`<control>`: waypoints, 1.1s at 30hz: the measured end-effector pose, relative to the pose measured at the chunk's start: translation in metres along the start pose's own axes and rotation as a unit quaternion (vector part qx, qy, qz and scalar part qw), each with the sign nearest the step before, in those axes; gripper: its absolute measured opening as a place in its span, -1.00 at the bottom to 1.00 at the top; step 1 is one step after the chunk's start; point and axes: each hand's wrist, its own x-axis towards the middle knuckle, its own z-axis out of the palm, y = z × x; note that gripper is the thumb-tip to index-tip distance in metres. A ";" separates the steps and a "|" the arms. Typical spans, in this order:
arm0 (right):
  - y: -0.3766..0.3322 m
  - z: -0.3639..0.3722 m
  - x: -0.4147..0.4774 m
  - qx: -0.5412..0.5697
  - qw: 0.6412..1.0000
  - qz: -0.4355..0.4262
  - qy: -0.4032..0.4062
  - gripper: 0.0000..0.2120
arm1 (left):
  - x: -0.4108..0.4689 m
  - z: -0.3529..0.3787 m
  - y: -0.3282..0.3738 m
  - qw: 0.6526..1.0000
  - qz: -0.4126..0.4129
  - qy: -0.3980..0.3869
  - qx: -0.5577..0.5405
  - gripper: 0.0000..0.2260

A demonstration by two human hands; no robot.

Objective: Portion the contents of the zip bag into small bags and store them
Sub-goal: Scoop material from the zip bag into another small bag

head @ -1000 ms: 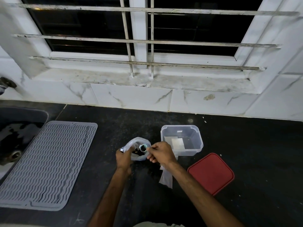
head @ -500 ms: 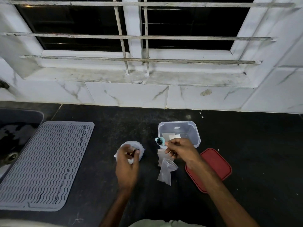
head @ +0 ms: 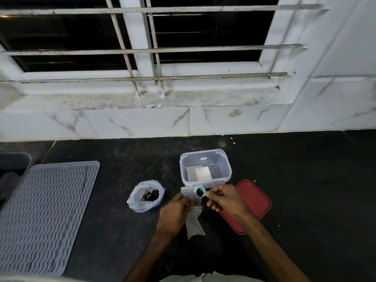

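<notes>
The right hand [head: 225, 200] pinches a scoop [head: 199, 192] loaded with dark bits, fingers curled close on its handle. The left hand [head: 175, 210] pinches the small bag [head: 195, 220] near its top edge, the rest trailing toward six o'clock on the counter [head: 305, 180]. The zip bag [head: 146, 197] stands open at nine o'clock of the scoop, apart from both hands; the box [head: 203, 153] is at twelve, the lid [head: 256, 202] at three. A spill seems the main risk: the small bag's mouth looks limp and barely parted, so a tipped scoop could shed bits onto the counter. The unsupported zip bag might also slump.
</notes>
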 end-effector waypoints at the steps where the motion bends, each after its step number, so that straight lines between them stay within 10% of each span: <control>1: 0.001 0.001 -0.001 -0.003 1.000 0.000 -0.001 -0.88 | -0.001 0.000 -0.001 1.000 -0.001 0.001 0.002 -0.85; 14: 0.001 0.010 0.003 0.011 1.000 0.003 0.001 -0.91 | -0.008 -0.003 -0.018 0.997 -0.032 -0.069 -0.008 -0.75; 33: 0.007 0.021 -0.003 -0.243 0.959 -0.143 0.016 -0.93 | -0.021 -0.003 -0.009 0.991 0.075 0.114 0.003 -0.91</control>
